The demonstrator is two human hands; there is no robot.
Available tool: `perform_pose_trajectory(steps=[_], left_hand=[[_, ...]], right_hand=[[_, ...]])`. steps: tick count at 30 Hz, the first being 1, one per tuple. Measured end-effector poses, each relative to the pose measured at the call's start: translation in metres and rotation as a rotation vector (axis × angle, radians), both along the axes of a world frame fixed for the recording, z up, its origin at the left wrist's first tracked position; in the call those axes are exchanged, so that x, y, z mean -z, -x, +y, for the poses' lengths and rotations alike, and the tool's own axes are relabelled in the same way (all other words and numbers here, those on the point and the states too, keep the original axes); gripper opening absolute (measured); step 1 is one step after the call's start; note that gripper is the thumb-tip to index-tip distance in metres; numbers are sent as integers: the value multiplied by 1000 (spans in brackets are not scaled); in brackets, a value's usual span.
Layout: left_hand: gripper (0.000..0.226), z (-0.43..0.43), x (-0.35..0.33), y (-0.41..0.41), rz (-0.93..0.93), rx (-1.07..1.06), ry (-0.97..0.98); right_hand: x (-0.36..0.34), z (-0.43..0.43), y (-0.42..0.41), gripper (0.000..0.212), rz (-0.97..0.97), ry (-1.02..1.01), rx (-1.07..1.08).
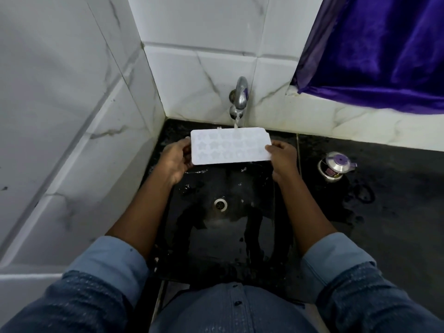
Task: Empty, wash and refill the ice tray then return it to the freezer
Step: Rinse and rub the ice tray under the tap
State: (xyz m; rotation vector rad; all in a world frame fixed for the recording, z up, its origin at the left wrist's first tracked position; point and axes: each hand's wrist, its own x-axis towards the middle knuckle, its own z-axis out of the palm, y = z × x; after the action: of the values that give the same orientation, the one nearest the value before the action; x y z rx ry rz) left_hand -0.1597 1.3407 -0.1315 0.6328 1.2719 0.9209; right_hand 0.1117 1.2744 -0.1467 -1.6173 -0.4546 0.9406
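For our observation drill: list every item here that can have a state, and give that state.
White plastic ice tray with star-shaped moulds: held roughly level, far edge under the stream.
Chrome wall tap: running.
Left hand: grips the tray's left end.
Right hand: grips the tray's right end.
Black sink: wet, drain unplugged.
Small steel pot with purple-knobbed lid: lidded, upright.

Denim shirt, sleeves rolled up
Dark blue textured denim covers the shirt front (216, 311), closed by dark buttons (237, 303); the left sleeve (96, 280) and right sleeve (355, 284) are turned back at paler blue cuffs, leaving forearms bare.
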Motion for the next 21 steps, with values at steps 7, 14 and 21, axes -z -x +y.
perform_pose_trajectory(steps=[7,14,21], left_hand=[[23,-11,4,1,41,-19,-45],[23,-23,4,10,10,37,1],[25,-27,8,9,-32,-48,1]], right_hand=[[1,2,1,17,0,20,-12],[3,2,-5,16,61,26,-49],[7,-2,2,15,76,4,-95]])
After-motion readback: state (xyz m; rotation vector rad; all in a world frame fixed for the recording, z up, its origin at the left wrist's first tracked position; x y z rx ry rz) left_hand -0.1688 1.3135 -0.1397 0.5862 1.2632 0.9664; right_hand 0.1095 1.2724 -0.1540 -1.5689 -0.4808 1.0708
